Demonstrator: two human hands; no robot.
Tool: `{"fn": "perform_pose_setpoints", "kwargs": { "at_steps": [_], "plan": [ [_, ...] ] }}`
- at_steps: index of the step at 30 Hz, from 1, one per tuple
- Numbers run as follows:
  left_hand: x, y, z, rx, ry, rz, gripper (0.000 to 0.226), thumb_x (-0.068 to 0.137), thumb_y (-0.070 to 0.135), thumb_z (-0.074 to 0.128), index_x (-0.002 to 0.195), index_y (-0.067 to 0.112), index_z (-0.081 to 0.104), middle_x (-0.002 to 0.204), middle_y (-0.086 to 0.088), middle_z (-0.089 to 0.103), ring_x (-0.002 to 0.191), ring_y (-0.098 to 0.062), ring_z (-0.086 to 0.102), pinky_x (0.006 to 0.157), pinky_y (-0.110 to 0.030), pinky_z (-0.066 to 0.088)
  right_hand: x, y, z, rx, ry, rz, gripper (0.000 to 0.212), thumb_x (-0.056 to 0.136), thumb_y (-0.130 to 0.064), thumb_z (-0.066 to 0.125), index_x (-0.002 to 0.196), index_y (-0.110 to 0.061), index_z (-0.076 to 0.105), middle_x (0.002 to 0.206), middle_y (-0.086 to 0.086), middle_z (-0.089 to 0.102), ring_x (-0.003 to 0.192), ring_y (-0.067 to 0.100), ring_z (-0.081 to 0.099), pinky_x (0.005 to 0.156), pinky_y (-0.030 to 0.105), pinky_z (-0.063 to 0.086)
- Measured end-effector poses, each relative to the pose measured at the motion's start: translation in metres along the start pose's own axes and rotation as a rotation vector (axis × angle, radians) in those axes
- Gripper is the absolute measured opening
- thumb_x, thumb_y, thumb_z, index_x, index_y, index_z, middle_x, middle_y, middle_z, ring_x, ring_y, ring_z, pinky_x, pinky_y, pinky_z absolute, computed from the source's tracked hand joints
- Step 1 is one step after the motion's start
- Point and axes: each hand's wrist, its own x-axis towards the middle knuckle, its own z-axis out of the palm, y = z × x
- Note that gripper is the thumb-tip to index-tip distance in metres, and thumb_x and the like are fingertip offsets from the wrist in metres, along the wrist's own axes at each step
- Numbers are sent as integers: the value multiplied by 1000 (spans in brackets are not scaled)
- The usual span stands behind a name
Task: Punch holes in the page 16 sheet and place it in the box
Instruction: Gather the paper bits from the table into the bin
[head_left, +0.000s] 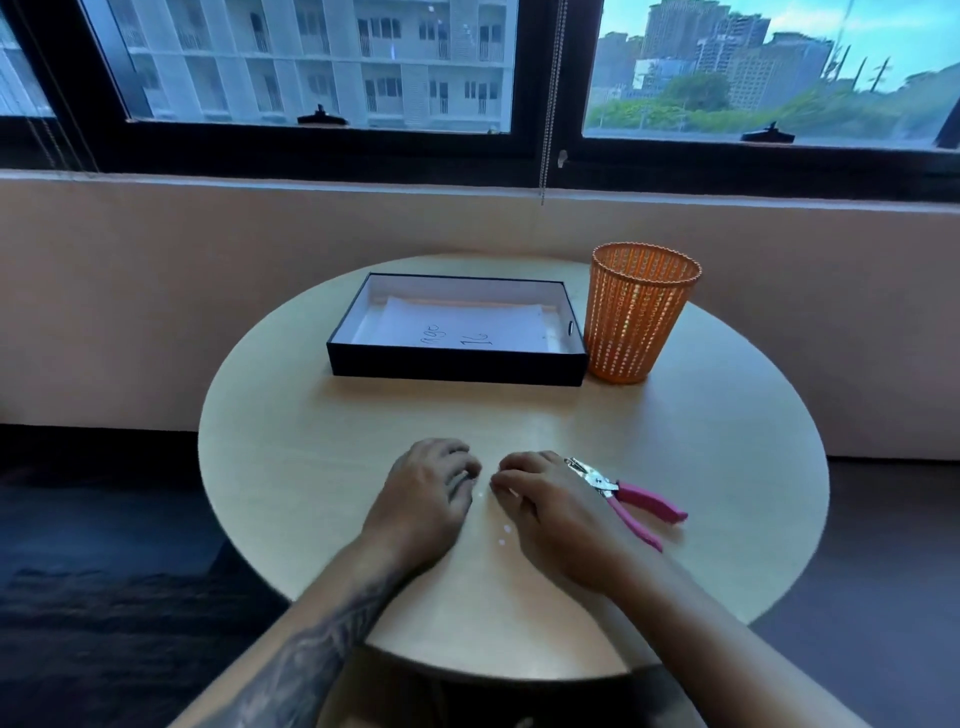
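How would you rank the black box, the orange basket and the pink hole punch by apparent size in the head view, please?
1. black box
2. orange basket
3. pink hole punch, smallest though nearest the camera

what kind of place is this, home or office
Probably a room high up in a city building, office or flat unclear: a wide dark-framed window looks onto apartment blocks, and a small round table with an orange mesh bin stands beside it.
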Motion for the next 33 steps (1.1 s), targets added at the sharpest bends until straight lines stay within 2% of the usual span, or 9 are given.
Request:
{"fn": "perform_pose_setpoints", "kwargs": {
  "at_steps": [5,8,10,13,18,20,24,30,33],
  "plan": [
    [-18,5,-2,-8,1,28,16,91,26,61,102,26,73,116,9,65,116,-12,53,102,-38,45,-21,-8,-2,74,37,56,23,99,-28,54,106,-27,76,124,-10,66,119,6,53,101,22,40],
    [-21,7,-6,-17,-5,32,15,89,23,62,99,27,73,115,10,66,116,-10,53,102,-37,45,-25,-11,-7,165,86,98,22,89,-10,60,89,-21,79,112,-7,71,108,2,57,95,11,38],
    [-20,8,-6,-18,-4,23,16,88,23,61,97,26,74,113,10,66,114,-10,54,101,-38,45,-25,-10,-6,179,118,132,27,85,-3,59,83,-21,78,107,-9,70,105,1,59,93,15,43],
    [-22,12,-9,-28,-34,40,29,85,33,49,95,28,75,112,10,67,113,-12,55,98,-42,47,-25,-7,-3,219,131,174,25,85,-5,57,86,-22,75,105,-12,69,103,3,62,92,25,50],
    [-24,14,-14,-78,-140,100,29,86,21,54,95,36,77,121,12,64,122,-8,50,101,-44,46,-24,-4,0,244,128,188,15,91,-17,62,95,-28,72,102,-17,66,101,4,62,89,29,53],
    [-24,12,-14,-157,-111,68,31,88,14,57,98,36,77,124,14,63,124,-5,50,103,-40,46,-24,-2,2,225,128,173,15,92,-19,62,97,-29,72,102,-19,65,102,2,61,89,29,52],
    [-24,12,-13,-242,-31,1,28,90,7,59,98,28,76,116,16,64,119,-5,54,103,-34,46,-24,-4,1,184,99,155,19,95,-20,59,98,-33,73,106,-22,62,107,0,56,93,24,48],
    [-23,15,-14,-142,-59,40,18,91,16,64,100,25,76,112,16,63,115,-3,53,102,-31,47,-22,2,-2,151,10,146,33,91,-14,54,86,-41,73,114,-25,61,117,1,50,101,31,44],
    [-21,12,-11,-106,-49,51,17,90,20,63,102,25,75,114,13,64,115,-6,52,101,-34,46,-22,2,-3,215,33,172,35,90,-7,52,92,-34,74,115,-21,63,117,2,53,103,30,44]
  ]
}}
